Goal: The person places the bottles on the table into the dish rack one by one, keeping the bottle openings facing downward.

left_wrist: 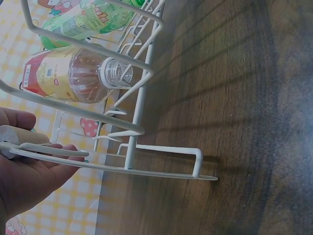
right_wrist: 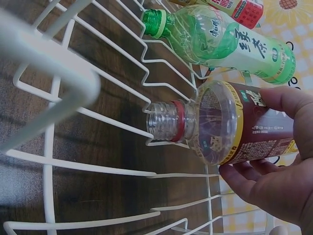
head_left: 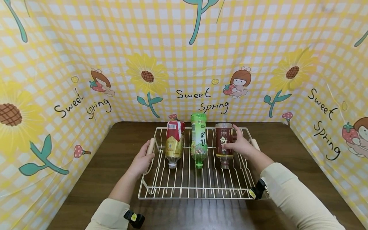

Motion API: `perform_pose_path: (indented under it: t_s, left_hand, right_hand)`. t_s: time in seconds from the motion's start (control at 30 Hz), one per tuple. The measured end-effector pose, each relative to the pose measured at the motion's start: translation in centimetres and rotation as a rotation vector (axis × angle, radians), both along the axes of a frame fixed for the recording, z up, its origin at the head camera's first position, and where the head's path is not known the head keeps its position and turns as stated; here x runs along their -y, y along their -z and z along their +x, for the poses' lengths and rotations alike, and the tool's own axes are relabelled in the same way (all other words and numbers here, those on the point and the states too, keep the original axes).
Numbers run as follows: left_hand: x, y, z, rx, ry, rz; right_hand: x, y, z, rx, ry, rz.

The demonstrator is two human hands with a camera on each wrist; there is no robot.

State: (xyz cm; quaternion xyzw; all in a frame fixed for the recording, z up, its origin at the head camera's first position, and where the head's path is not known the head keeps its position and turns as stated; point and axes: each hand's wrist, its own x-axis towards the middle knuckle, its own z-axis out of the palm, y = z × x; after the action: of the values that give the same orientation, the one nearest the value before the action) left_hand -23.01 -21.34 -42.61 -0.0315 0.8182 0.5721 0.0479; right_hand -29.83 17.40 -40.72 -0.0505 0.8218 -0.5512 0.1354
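My right hand (head_left: 240,144) grips a bottle with a dark red label (head_left: 224,140), its neck pointing down between the wires of a white wire rack (head_left: 188,193). In the right wrist view, thumb and fingers wrap the label of that bottle (right_wrist: 266,125), and its mouth has no cap. My left hand (head_left: 141,159) holds the wooden handle (head_left: 150,146) on the rack's left side; the left wrist view shows the fingers curled round it. A green bottle (head_left: 199,137) stands upside down in the middle of the rack. Left of it, a red and gold labelled bottle (head_left: 173,143) is likewise inverted.
The rack sits on a dark wood table (head_left: 95,172). A second wooden handle (head_left: 255,144) is on the rack's right side, by my right wrist. Behind and beside the table hangs a yellow checked cloth (head_left: 172,41) with sunflowers.
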Motion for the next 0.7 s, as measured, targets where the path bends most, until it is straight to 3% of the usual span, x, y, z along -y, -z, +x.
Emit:
perform_pose_path:
  t_s: [0.17,0.37,0.7]
  left_hand:
    - [0.0,0.0,0.0,0.002,0.007,0.003]
    - [0.1,-0.1,0.0,0.007,0.014,-0.008]
    - [0.4,0.0,-0.1,0.009,0.021,-0.010]
  right_hand:
    - [0.1,-0.1,0.0,0.011,-0.022,0.003]
    - [0.1,-0.5,0.1,0.007,0.008,0.037]
    - [-2.2,-3.6,0.3,-0.061,0.056,0.154]
